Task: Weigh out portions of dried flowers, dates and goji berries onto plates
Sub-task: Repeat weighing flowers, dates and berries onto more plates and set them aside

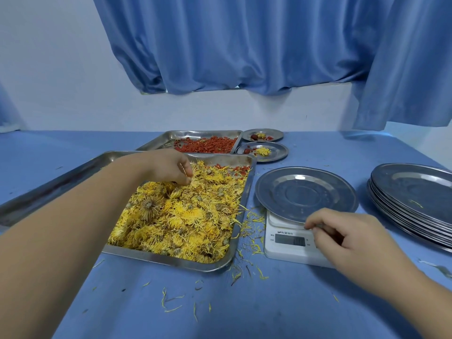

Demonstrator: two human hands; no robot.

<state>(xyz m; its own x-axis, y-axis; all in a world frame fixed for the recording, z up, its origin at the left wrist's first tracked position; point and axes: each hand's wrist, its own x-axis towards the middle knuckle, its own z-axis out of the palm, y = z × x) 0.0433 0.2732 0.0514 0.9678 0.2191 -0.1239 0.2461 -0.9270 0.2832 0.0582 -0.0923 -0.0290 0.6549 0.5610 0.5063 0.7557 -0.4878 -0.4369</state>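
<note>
Head view: dried flowers (186,216) in steel tray (171,261)

Even soft light; sharp centre, edges warped.

The scale (291,250) carries the only writing in view. A short line of small dark print sits on its white front, just above the display (290,240). It opens with a few Latin letters, seemingly a brand name, and ends in Chinese characters, all too small to read with certainty. The grey display shows faint digits that cannot be made out. Tiny marks on either side of it are illegible.
</note>
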